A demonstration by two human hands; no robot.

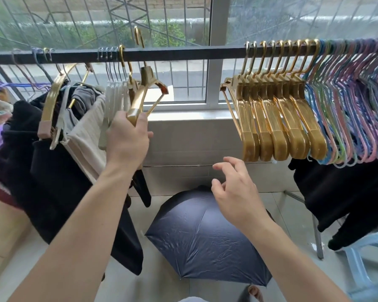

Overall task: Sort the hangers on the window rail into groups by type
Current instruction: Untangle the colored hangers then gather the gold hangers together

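Head view is showing the left hand [127,136] gripping the end of a gold hanger [143,92], its fingers curled round the arm and its hook lifted above the dark window rail [183,53]. Just beside it, white hangers [116,92] are hanging on the rail. The right hand [234,190] is hovering apart with loosely spread fingers, holding nothing, below a row of gold hangers [275,118] packed against pastel wire hangers [349,105]. An open navy umbrella [201,238] is lying on the floor.
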